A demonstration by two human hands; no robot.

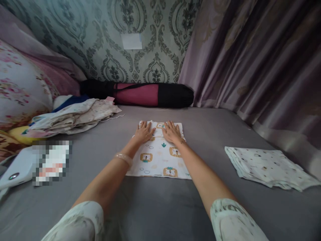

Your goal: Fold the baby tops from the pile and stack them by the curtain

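Observation:
A white cloth with a lion print (157,160) lies flat on the grey bedsheet, its far end folded over in a band. My left hand (144,132) rests palm down on the left side of that band, fingers spread and pointing away from me. On the band's right side my right hand (172,131) presses down in the same way, fingers apart. Neither hand grips the fabric. Between the hands a strip of the printed band shows. What lies under the palms is hidden.
A folded white patterned cloth (271,165) lies at the right. To the left are a heap of rumpled clothes (75,115), a white power bank-like device (20,167) and a floral pillow (22,87). A black and pink long bag (136,94) lies along the wall; curtains (240,57) hang right.

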